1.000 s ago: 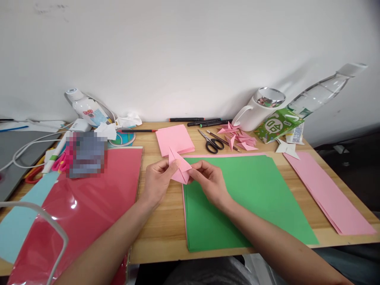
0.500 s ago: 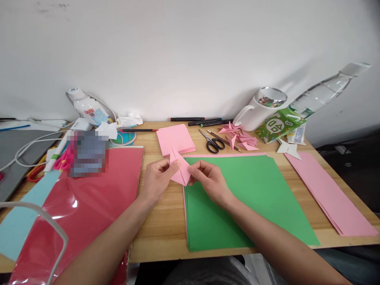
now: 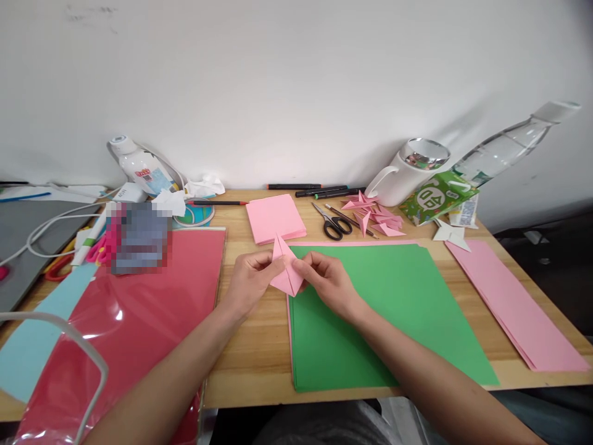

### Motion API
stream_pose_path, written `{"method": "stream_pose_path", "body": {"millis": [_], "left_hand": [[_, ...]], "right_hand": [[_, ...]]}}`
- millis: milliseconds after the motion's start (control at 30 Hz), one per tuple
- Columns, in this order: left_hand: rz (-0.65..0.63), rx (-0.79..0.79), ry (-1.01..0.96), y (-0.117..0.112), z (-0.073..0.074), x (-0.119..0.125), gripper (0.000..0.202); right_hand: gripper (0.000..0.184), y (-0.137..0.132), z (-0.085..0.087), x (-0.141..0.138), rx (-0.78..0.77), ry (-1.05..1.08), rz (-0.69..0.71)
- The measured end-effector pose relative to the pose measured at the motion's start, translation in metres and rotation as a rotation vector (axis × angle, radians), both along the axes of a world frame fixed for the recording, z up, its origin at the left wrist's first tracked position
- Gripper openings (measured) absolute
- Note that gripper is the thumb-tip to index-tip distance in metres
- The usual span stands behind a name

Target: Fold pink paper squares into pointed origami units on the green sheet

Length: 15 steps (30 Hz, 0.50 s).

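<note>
A folded piece of pink origami paper (image 3: 288, 279), kite-shaped with a centre crease, is held up over the table between both hands. My left hand (image 3: 252, 278) pinches its left side, the thumb lying across the front. On the right edge, my right hand (image 3: 327, 278) grips with thumb and bent fingers; the fingertips behind the paper are hidden. Just beyond lies a stack of square pink sheets (image 3: 276, 217). Under my right hand and forearm is a pile of green paper (image 3: 393, 315) with pink sheets showing at its edge.
Black scissors (image 3: 333, 224), a pencil and several pointed folded pink pieces (image 3: 377, 216) lie at the back, near markers, a white mug (image 3: 410, 173) and a tilted clear bottle (image 3: 509, 148). Pink strips (image 3: 519, 309) lie right. Red paper in plastic (image 3: 152, 321) and a white cable are left.
The folded paper has shifted slightly right and turned a little more upright. My right thumb now reaches further over its front, and the right side looks narrower.
</note>
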<state>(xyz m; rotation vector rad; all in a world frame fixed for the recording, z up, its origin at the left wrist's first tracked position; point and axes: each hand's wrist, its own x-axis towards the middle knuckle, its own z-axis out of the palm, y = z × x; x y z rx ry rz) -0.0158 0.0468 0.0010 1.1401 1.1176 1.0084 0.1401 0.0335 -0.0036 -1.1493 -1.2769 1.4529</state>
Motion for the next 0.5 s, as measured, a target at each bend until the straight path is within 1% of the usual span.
{"method": "stream_pose_path", "body": {"millis": [67, 133, 233, 333, 400, 500], "left_hand": [[0.004, -0.008, -0.005, -0.0009, 0.0019, 0.0007, 0.032], [0.001, -0.026, -0.025, -0.0013, 0.0038, 0.0009, 0.031], [-0.011, -0.032, -0.013, -0.0008, 0.0056, 0.0003, 0.03], [-0.01, 0.011, 0.101, -0.0002, 0.0056, -0.0006, 0.033], [-0.031, 0.025, 0.155, -0.0001, 0.005, -0.0009, 0.035], [-0.054, 0.03, 0.141, 0.0001, 0.0036, -0.0011, 0.036]], "right_hand": [[0.044, -0.0014, -0.001, 0.0003, 0.068, 0.0, -0.038], [0.043, -0.0017, -0.0011, 0.0001, 0.082, 0.015, -0.05], [0.042, 0.0, 0.0006, -0.0012, -0.03, 0.057, -0.001], [0.042, 0.0018, 0.0021, -0.0025, -0.14, 0.12, 0.034], [0.043, 0.002, 0.0018, -0.0028, -0.163, 0.146, 0.014], [0.043, 0.0013, 0.0008, -0.0024, -0.165, 0.145, -0.017]]}}
